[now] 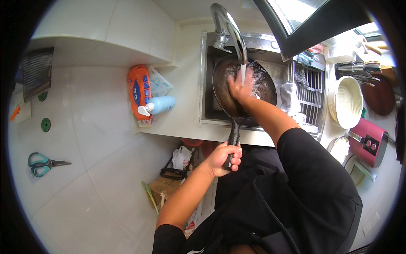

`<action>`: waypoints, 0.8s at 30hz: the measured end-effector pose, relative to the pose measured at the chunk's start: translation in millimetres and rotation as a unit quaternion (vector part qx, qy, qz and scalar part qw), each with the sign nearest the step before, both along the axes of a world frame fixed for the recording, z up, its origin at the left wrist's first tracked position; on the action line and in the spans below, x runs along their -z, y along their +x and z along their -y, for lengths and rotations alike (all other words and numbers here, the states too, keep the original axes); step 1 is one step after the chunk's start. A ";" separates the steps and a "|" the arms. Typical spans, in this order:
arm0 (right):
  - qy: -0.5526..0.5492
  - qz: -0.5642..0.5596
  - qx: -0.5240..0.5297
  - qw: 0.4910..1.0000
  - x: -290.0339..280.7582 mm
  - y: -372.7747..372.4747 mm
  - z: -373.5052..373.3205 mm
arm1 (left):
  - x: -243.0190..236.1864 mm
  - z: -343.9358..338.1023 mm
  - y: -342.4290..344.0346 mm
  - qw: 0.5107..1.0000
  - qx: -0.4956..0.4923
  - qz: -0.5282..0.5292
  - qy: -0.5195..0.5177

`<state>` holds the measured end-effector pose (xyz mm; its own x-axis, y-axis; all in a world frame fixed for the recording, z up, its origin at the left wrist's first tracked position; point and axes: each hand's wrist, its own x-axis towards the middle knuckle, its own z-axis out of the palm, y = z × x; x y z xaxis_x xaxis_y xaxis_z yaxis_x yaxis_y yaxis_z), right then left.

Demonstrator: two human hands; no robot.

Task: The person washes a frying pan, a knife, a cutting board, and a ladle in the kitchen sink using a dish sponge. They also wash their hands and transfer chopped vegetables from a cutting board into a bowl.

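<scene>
My left hand [224, 158] is wrapped round the black handle of a dark wok [224, 95], which rests tilted in the sink [210, 108]. Water runs from the tall chrome faucet [237, 31] into the wok and splashes there. Inside the wok, under the stream, is my right hand [241, 86]. Its fingers are blurred by motion and water, so whether they hold anything cannot be made out.
A light-blue pump bottle [160, 104] and an orange packet [138, 86] stand left of the sink. Right of the basin are a drying rack [311, 103] with cloths, a cream colander [347, 101] and a pink toaster [370, 142]. An open window frame [304, 36] juts over the sink.
</scene>
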<state>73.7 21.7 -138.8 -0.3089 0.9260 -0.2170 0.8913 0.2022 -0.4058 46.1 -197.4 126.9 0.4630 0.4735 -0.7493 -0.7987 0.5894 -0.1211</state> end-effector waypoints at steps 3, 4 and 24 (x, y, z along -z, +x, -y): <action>-0.144 -0.052 -0.120 0.981 -32.8 -4.5 38.5 | 9.5 1.6 4.9 1.000 -0.012 0.007 0.002; -0.205 -0.101 -0.174 0.958 -31.4 7.4 48.2 | 14.0 1.4 3.9 1.000 -0.014 0.013 0.004; 0.128 0.142 0.028 0.981 -18.0 66.5 -15.6 | 2.2 7.3 7.3 0.999 -0.016 0.043 0.021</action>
